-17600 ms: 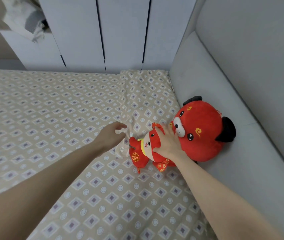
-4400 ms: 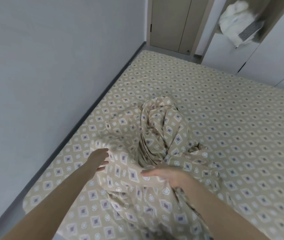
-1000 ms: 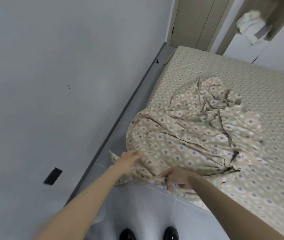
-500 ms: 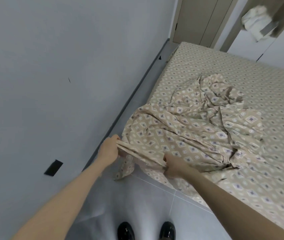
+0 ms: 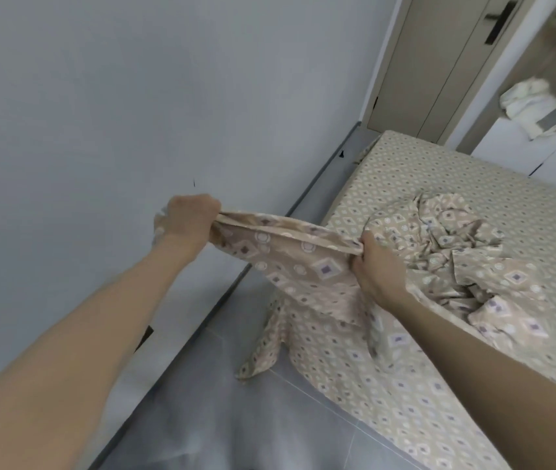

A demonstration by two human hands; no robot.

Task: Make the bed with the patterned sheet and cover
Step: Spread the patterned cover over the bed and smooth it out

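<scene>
Fingers [image 5: 209, 209] of left hand [image 5: 188, 221] clenched round hem of patterned cover [image 5: 307, 262]; right hand [image 5: 376, 271] pinches same hem. Bulk of cover bunched on patterned sheet [image 5: 473, 171], 1 corner dangling near floor [image 5: 222, 422]. Risks: twisted bulk snags on shake-out; loose grip drops hem; corner drags floor.

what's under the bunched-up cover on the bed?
The patterned sheet shows around the cover, so the heap lies on it. Anything inside its folds is hidden. The edge gripped by the left hand and right hand hangs over grey floor.
</scene>
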